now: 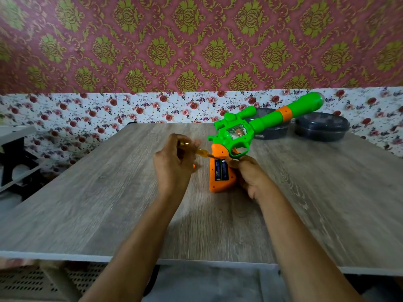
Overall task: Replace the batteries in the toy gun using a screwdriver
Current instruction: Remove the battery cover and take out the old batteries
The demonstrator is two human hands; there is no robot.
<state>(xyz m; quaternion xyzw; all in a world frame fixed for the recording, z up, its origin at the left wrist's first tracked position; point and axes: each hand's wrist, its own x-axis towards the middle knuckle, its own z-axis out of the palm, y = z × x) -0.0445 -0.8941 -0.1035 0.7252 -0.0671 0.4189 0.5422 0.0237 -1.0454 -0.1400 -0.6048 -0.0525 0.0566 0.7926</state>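
Toy gun (237, 136), green and orange, is sitting between both hands over the wooden table (109, 192), with its barrel pointing toward 2 o'clock. Right hand (250, 177) is gripping the orange handle (220, 186) from its 4 o'clock side, fingers curled behind it. The battery bay is facing the camera uncovered, two dark batteries (220, 172) showing side by side. Left hand (174, 164), at 9 o'clock of the handle, is holding a yellow-handled screwdriver (201, 153), its tip meeting the bay's top edge. Two dark round containers (320, 127) are standing at 2 o'clock, by the wall.
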